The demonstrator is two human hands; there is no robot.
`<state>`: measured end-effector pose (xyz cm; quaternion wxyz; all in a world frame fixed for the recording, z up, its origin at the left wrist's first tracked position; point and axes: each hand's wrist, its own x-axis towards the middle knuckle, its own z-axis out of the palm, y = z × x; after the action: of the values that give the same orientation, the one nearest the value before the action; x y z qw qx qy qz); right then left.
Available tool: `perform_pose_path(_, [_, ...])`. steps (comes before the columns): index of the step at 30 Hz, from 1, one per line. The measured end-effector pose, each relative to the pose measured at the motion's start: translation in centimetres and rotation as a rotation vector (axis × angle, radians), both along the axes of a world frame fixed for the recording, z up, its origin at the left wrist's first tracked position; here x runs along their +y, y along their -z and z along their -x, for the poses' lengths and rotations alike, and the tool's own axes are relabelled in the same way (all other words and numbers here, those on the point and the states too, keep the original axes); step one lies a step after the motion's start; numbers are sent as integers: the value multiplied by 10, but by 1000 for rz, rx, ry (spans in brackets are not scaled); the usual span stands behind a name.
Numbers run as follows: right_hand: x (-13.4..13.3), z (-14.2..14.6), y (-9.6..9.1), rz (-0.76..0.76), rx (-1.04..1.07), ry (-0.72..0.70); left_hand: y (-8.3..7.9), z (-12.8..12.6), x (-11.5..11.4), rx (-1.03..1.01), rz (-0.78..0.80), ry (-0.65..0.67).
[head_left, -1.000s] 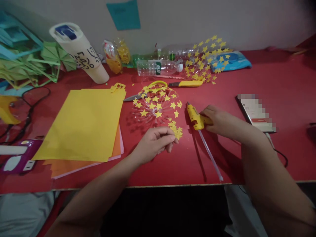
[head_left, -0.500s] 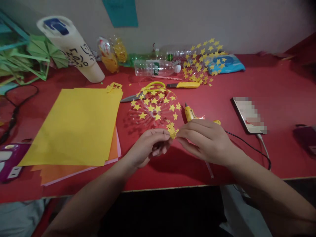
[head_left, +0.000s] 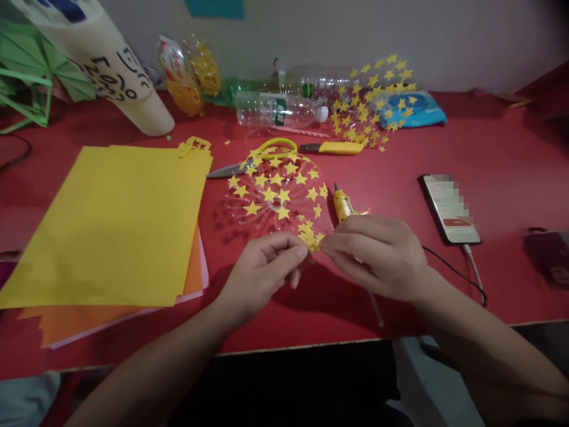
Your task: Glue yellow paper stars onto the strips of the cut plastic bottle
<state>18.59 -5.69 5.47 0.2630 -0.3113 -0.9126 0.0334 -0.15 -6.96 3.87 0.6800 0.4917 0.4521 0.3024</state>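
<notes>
My left hand (head_left: pixel 267 267) is closed in a pinch, its thumb and forefinger at the near edge of a small cluster of yellow paper stars (head_left: pixel 306 231). Facing it, my right hand (head_left: pixel 377 255) pinches at the cluster's right side. The fingertips partly hide which star is held. Just beyond lies a clear plastic ribbed dome (head_left: pixel 262 228) with yellow stars spread over it. A yellow hot glue gun (head_left: pixel 343 204) rests behind my right hand, which covers part of it. Scissors with yellow handles (head_left: pixel 226 171) lie partly behind the dome.
Yellow paper sheets (head_left: pixel 111 225) lie over orange and pink ones at left. A white tumbler (head_left: pixel 133 83), a clear bottle (head_left: pixel 262 111), a second starred piece (head_left: pixel 362 112) and a blue packet (head_left: pixel 422 110) stand behind. A yellow cutter (head_left: pixel 342 148) and plugged-in phone (head_left: pixel 453 207) lie right.
The view has shifted a little, so the paper and tumbler sit farther left. Both hands stay pinched at the small stars, with the left fingers slightly rearranged.
</notes>
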Motion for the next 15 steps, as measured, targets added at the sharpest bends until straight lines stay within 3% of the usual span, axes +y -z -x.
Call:
perform_pose_path(2, [5, -2, -1, -8, -34, 68, 0, 1, -4, 202, -278, -102])
perform_pose_path(4, [11, -3, -1, -33, -76, 96, 2, 1, -7, 327, -416, -94])
perform_pose_path(8, [19, -1, -1, -85, -160, 73, 9, -1, -7, 406, -423, 0])
perform_pose_path(15, [25, 2, 6, -164, -168, 29, 21, -3, -5, 396, -450, 9])
